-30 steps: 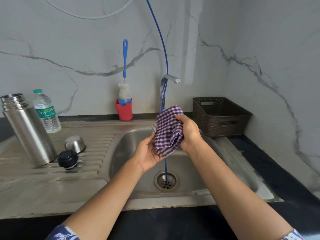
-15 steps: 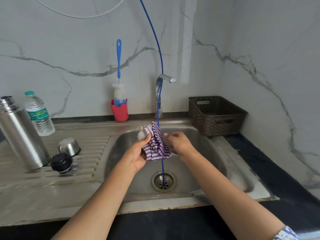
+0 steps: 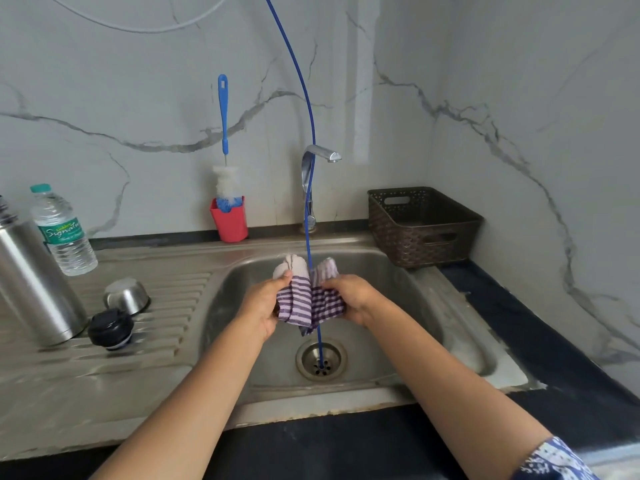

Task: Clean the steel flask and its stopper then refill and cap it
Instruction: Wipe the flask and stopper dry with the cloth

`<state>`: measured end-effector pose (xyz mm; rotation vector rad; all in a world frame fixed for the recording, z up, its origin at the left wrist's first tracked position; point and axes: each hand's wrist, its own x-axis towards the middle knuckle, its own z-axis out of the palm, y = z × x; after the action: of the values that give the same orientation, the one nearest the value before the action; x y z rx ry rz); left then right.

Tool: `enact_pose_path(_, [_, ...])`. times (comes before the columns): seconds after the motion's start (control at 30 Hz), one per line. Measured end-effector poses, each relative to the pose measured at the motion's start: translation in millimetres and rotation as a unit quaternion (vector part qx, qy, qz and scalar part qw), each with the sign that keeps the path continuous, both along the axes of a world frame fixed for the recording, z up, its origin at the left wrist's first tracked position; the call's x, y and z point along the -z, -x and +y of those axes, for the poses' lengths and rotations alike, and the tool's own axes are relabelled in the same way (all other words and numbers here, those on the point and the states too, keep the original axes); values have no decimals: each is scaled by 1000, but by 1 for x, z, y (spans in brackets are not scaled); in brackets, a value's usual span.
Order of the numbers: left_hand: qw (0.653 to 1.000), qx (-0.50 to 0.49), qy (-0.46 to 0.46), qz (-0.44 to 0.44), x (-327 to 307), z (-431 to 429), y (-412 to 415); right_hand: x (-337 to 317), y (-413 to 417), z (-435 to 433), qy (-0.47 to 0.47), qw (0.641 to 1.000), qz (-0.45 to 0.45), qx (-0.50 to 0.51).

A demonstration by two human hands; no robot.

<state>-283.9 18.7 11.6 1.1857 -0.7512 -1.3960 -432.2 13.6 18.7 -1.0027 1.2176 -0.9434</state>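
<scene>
A steel flask (image 3: 34, 282) stands upright on the sink's ribbed drainboard (image 3: 166, 306) at far left, its top cut off by the frame edge. Just beside it lie its black stopper (image 3: 110, 329) and a small steel cup (image 3: 127, 296), mouth down. Behind the flask stands a clear plastic water bottle (image 3: 64, 230) with a green cap; its green label reads "Signa", and the rest is unreadable. Over the sink basin (image 3: 398, 306), the left hand (image 3: 263, 306) and right hand (image 3: 353, 296) each grip a bunched purple checked cloth (image 3: 311, 299). A thin blue hose (image 3: 304, 98) runs down into the drain (image 3: 321, 358). A red cup (image 3: 230, 221) holds a blue bottle brush (image 3: 224, 133). A brown basket (image 3: 422, 226) sits to the right.
</scene>
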Motion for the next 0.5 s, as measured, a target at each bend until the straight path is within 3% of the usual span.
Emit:
enact_pose_path(0.13, [998, -49, -44, 24, 1, -3, -3, -10, 8, -2, 20, 995, 55, 81])
enact_pose_path(0.2, [997, -48, -53, 36, 2, 0, 1, -16, 7, -4, 79, 979, 164, 95])
enact_pose_path(0.3, [997, -25, -48, 52, -3, 5, 14, -28, -6, 3, 196, 896, 392, 78])
enact_pose_path(0.37, [995, -6, -37, 90, -8, 7, 20, -32, -22, 9, 242, 839, 485, 54])
enact_pose_path(0.43, [990, 27, -25, 134, -13, 8, 21, -32, -36, 15, 272, 796, 540, 14])
enact_pose_path(0.5, [989, 55, -12, 137, -15, 9, 20, -32, -40, 21, 296, 797, 523, -52])
